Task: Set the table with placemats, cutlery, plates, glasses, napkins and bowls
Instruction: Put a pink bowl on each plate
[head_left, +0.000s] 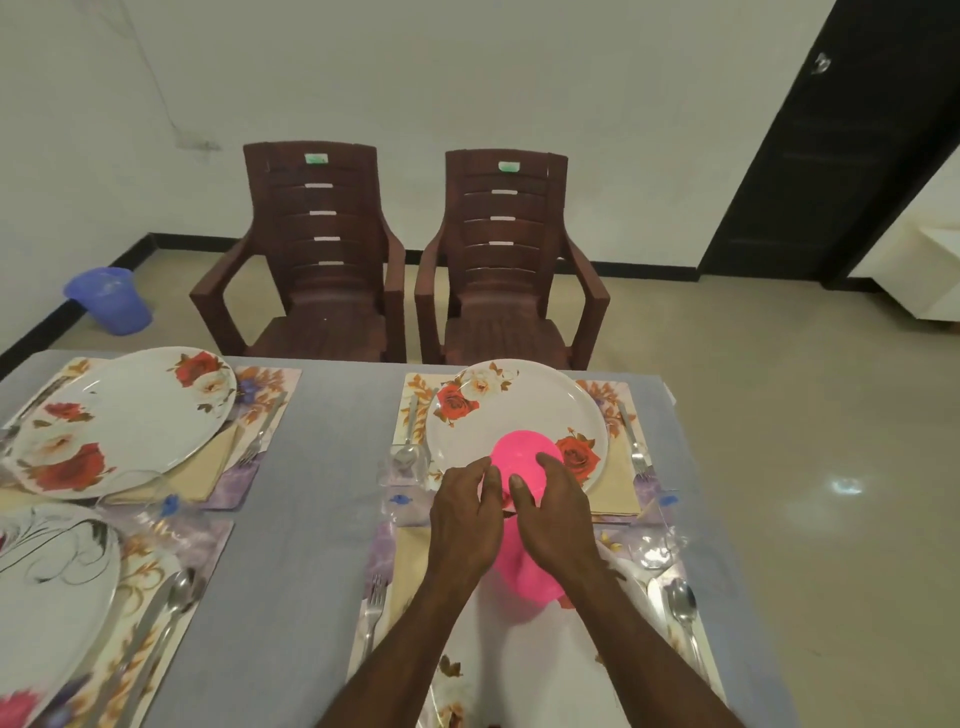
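Over the far-right plate (514, 415), near the bench's far edge: pink bowl (522, 457), both hands clamped on it, left (462, 525), right (558, 514). Looks like light plastic, stiff, probably slick. Best held by the rim.

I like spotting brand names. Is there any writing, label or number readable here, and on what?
No text can be read.
Left chair: a green sticker on the backrest, too blurred to read.
Right chair: a green sticker, also unreadable.
The plates, placemats and pink bowls show only patterns or plain colour, no lettering.
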